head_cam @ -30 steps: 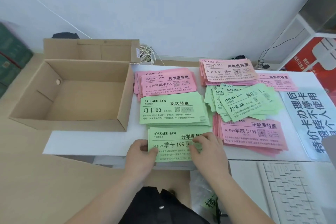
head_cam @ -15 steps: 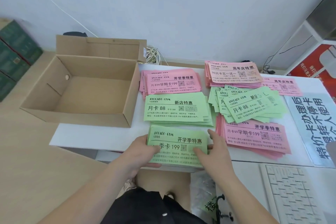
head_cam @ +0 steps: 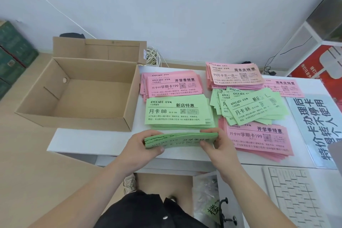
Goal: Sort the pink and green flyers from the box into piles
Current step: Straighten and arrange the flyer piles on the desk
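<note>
Tabletop [head_cam: 88,142] carries all the piles. Cardboard box [head_cam: 74,122] is at 10 o'clock from the hands, and only bare cardboard shows inside, so sorting looks nearly done.

Piles:
- 12 o'clock: a neat green pile [head_cam: 177,113] with a neat pink pile [head_cam: 172,85] just behind it.
- 1 o'clock: a second pink pile [head_cam: 235,76].
- 2 o'clock: a fanned green pile [head_cam: 248,107], overlapping the pink one behind it and the near pink pile [head_cam: 259,139] at 3 o'clock.

Green stack [head_cam: 181,140] sits at the near tabletop edge, tilted up. Left hand [head_cam: 142,144] fingers grasp its left end, and right hand [head_cam: 220,146] fingers pinch its right end.

Risks:
- The stack is close to the near edge. A slack grip or a hard squaring tap would let sheets splay and slide off.
- The stack's headline looks different from the green pile's at 12 o'clock. Setting it there would mix designs, if design matters.
- The fanned green pile is loose, and a nudge from the right forearm would spill it onto the pink.

Hard to see:
- The stack's print is foreshortened and barely legible.
- Can't tell whether its lower edge touches the tabletop.
- The fingers behind it are hidden.
- The pink sheets under the fanned green are covered.
- What the box rests on is unclear.
</note>
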`<state>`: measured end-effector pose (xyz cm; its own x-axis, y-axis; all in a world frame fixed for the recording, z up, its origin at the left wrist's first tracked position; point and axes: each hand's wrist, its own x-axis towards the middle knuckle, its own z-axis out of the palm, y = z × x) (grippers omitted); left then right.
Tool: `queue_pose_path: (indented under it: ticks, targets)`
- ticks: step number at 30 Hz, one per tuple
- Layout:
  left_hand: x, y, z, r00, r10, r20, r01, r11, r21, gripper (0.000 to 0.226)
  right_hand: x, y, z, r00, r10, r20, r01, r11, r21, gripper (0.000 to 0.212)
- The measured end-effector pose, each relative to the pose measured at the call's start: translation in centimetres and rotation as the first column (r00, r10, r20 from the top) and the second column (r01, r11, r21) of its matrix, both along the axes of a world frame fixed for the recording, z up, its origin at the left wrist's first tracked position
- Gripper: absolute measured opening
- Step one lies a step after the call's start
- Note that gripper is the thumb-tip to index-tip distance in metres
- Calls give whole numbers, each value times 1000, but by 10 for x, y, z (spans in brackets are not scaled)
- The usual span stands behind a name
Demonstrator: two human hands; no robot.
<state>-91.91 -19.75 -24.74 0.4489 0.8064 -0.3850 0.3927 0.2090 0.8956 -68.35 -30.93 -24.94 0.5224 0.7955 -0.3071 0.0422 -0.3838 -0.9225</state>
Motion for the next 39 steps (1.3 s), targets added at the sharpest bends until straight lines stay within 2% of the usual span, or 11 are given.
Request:
queue_pose_path:
  ticks: [7, 12, 17, 20, 23, 26, 30, 33, 36, 37, 39]
  targets:
    - [23, -9, -12, 967, 246, 64, -243, 969, -47, 33, -23, 13, -12, 979, -182, -90, 182, 983, -9, 48]
    - [30, -15, -21, 958, 283, 44, -281, 959, -44, 26, -32, 18, -6, 967, -234, -97, 230, 972, -52, 41]
    - [35, -11, -10, 979, 203, -9, -203, 979, -31, 31, -22, 16, 1, 990, -108, 94, 120, 983, -142, 28]
    - [34, -1, -7, 990, 71, -125, -87, 988, -128, 29, -10, 18, 6, 984, 67, 167, -4, 935, -354, 24]
    - [38, 4, -13, 968, 52, -244, -89, 985, -145, 30, -6, 24, 3, 974, 169, 154, -67, 853, -517, 28]
    - [39, 3, -15, 949, 108, -295, -129, 990, -52, 36, -2, 29, 2, 959, 179, 219, -37, 846, -532, 32]
    - [24, -7, -9, 938, 134, -320, -116, 991, 73, 46, -1, 12, 3, 940, 141, 309, 9, 899, -438, 45]
    - [8, -16, -11, 916, 74, -394, -7, 986, 168, 78, 0, -3, -2, 929, 167, 331, -22, 915, -403, 75]
    - [-1, -23, -16, 797, -111, -593, 323, 909, 265, 94, -4, -13, -7, 821, 410, 397, -187, 851, -492, 101]
    - [-2, -24, -21, 751, -136, -646, 398, 874, 278, 97, -7, -15, -8, 759, 484, 435, -224, 822, -524, 104]
    - [0, -26, -29, 734, -112, -670, 435, 835, 337, 95, -11, -16, -13, 678, 533, 506, -231, 808, -543, 99]
